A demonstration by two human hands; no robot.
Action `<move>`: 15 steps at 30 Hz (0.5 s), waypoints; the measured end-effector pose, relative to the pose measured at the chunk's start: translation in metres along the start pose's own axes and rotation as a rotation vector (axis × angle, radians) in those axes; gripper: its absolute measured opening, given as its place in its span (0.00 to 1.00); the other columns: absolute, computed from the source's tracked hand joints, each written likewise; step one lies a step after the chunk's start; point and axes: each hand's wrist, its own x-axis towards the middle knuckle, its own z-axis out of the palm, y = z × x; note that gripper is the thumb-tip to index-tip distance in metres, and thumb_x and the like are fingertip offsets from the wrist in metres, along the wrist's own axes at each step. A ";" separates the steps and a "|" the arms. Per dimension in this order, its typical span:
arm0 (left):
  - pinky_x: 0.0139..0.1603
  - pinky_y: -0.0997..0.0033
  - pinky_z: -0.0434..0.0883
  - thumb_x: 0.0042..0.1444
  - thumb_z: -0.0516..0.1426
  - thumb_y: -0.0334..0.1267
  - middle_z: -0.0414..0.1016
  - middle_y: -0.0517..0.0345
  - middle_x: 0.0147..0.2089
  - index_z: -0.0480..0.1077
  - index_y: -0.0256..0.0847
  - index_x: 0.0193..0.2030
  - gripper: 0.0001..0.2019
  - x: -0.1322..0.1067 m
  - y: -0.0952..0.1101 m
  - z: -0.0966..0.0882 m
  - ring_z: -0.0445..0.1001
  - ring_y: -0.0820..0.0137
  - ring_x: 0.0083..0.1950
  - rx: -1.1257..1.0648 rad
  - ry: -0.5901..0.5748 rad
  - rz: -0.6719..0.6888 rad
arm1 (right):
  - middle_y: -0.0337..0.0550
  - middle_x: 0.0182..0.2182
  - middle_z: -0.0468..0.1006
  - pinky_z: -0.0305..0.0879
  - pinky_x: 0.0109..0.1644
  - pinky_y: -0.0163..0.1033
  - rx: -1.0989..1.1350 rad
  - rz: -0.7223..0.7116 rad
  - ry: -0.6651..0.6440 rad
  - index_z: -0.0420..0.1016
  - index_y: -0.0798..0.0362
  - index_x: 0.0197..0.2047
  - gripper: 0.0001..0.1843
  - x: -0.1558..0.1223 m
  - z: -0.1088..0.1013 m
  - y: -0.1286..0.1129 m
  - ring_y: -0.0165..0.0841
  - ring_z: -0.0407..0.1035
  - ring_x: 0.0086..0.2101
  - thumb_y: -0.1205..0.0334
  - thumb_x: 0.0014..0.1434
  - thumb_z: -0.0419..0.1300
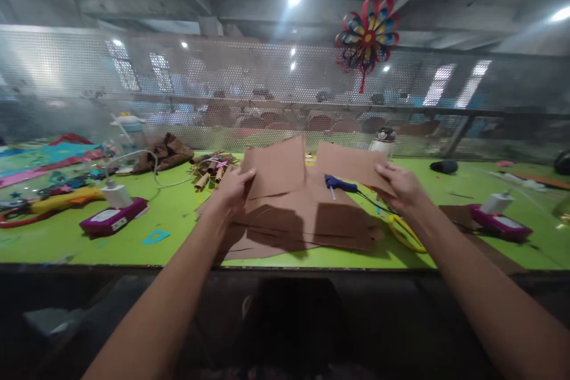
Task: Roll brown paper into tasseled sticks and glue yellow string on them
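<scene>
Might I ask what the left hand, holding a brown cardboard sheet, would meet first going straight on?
The left hand would probably meet the grey perforated screen behind the green tabletop, though depth is unclear.

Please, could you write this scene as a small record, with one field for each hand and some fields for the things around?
Left hand: holds one brown sheet
Right hand: holds another brown sheet
Below the hands: stacked brown pieces
Tool: blue glue gun, in neither hand
Near right forearm: yellow loop
Power strips: purple, one at left, one at right
Work surface: green table
Hanging above: flower-shaped ornament
</scene>
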 end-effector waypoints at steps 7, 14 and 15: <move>0.36 0.64 0.74 0.45 0.63 0.37 0.78 0.48 0.42 0.65 0.39 0.56 0.29 -0.083 0.013 -0.010 0.77 0.59 0.39 0.260 0.037 -0.176 | 0.36 0.26 0.77 0.67 0.18 0.27 -0.010 0.026 0.188 0.72 0.50 0.34 0.11 -0.011 -0.047 -0.012 0.26 0.69 0.20 0.74 0.47 0.58; 0.51 0.63 0.70 0.41 0.64 0.44 0.62 0.50 0.62 0.51 0.47 0.65 0.44 -0.185 -0.016 -0.031 0.64 0.53 0.60 0.296 0.221 -0.307 | 0.43 0.40 0.79 0.72 0.30 0.31 -0.138 0.037 0.084 0.77 0.48 0.42 0.20 -0.052 -0.080 -0.001 0.32 0.74 0.34 0.69 0.43 0.62; 0.54 0.61 0.68 0.40 0.64 0.45 0.59 0.52 0.64 0.50 0.48 0.66 0.45 -0.198 -0.020 -0.033 0.61 0.53 0.62 0.281 0.226 -0.287 | 0.45 0.41 0.78 0.71 0.31 0.32 -0.136 0.034 0.099 0.78 0.50 0.39 0.16 -0.057 -0.083 -0.001 0.33 0.74 0.35 0.69 0.44 0.61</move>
